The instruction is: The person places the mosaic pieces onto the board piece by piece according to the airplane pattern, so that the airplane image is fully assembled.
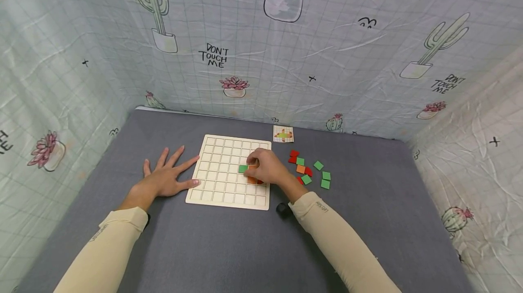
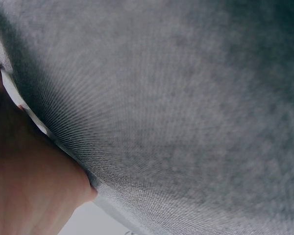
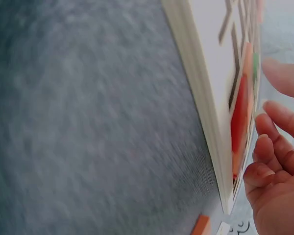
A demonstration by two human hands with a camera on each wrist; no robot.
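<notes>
Crowded tiles risk a nudge

The right hand [image 1: 265, 167] bends over the board [image 1: 219, 168], thumb and fingertips narrowly apart; whether they pinch a tile, I cannot tell. Just left of them lies a green tile [image 1: 243, 168]; partly beneath, an orange tile [image 1: 251, 180]. A dragging finger could shift either; without the left hand [image 1: 163, 180] opposite, the board might slide.

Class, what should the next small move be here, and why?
Perhaps the right grip should fetch a loose green tile: the grip looks empty in its wrist view, more tiles lie beside the board, and many squares are bare.
</notes>
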